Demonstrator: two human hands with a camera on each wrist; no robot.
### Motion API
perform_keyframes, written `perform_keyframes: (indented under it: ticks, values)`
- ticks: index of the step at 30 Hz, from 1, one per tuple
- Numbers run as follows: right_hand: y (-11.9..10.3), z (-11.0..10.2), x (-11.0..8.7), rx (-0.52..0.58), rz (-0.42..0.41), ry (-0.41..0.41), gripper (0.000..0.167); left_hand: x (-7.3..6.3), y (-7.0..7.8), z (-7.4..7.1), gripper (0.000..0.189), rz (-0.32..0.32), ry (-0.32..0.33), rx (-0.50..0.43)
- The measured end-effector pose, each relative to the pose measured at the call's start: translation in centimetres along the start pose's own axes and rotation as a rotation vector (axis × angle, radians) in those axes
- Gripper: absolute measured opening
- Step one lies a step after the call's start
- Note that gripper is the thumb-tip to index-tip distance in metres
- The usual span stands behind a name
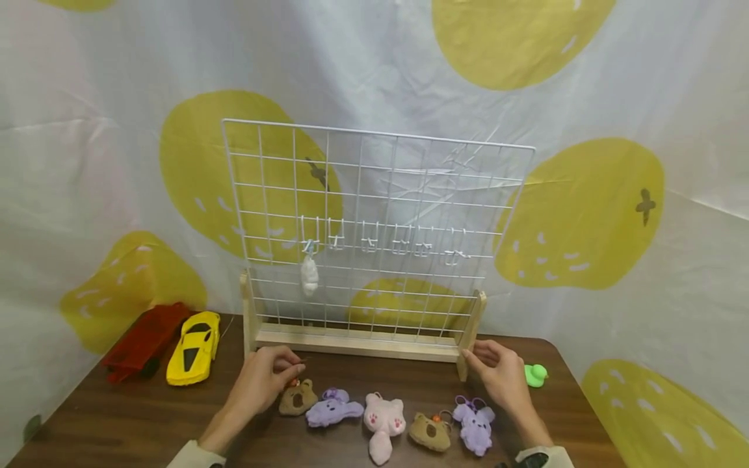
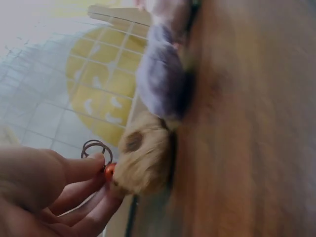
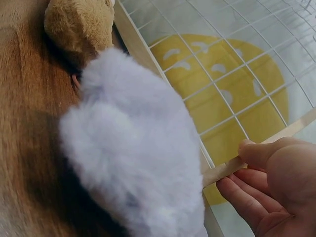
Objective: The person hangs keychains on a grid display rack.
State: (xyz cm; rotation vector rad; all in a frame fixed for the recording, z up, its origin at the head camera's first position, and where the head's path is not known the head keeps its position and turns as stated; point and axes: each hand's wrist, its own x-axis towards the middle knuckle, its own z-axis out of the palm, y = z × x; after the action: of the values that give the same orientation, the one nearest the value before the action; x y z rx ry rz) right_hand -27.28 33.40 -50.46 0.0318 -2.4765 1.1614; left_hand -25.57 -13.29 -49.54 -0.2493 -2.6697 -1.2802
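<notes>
My left hand (image 1: 270, 375) pinches the thin cord loop (image 2: 94, 148) of a brown plush keychain (image 1: 298, 398), beside its orange bead (image 2: 109, 171). That plush lies at the left end of a row on the table. My right hand (image 1: 502, 374) grips the right wooden upright (image 1: 471, 328) of a white wire grid rack (image 1: 374, 195), thumb on one side and fingers on the other. Further along the row lie a purple plush (image 1: 333, 409), a pink plush (image 1: 384, 419), a second brown plush (image 1: 431, 431) and another purple plush (image 1: 476, 427).
Several white hooks (image 1: 370, 244) hang across the grid; a small white plush (image 1: 309, 275) dangles from the leftmost. At the table's left stand a yellow toy car (image 1: 193, 348) and a red see-through object (image 1: 146, 341). A green toy duck (image 1: 535, 375) sits right of my right hand.
</notes>
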Motion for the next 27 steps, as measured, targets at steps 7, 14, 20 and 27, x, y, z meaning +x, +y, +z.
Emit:
perform_keyframes:
  ticks: [7, 14, 20, 27]
  values:
    - [-0.1, 0.1, 0.1, 0.009, 0.007, -0.007, 0.028, 0.7, 1.4, -1.0, 0.013, -0.006, 0.035, -0.108]
    - [0.0, 0.0, 0.0, 0.002, 0.013, 0.006, 0.027, 1.0, 3.5, -1.5, 0.030, -0.039, 0.031, -0.367]
    - [0.0, 0.1, 0.0, -0.001, 0.010, 0.011, 0.027, 0.9, 5.6, -1.5, 0.033, -0.011, 0.039, -0.536]
    - [0.1, 0.2, 0.0, -0.001, 0.011, 0.014, 0.028, 1.0, 7.8, -1.1, 0.027, 0.049, 0.106, -0.604]
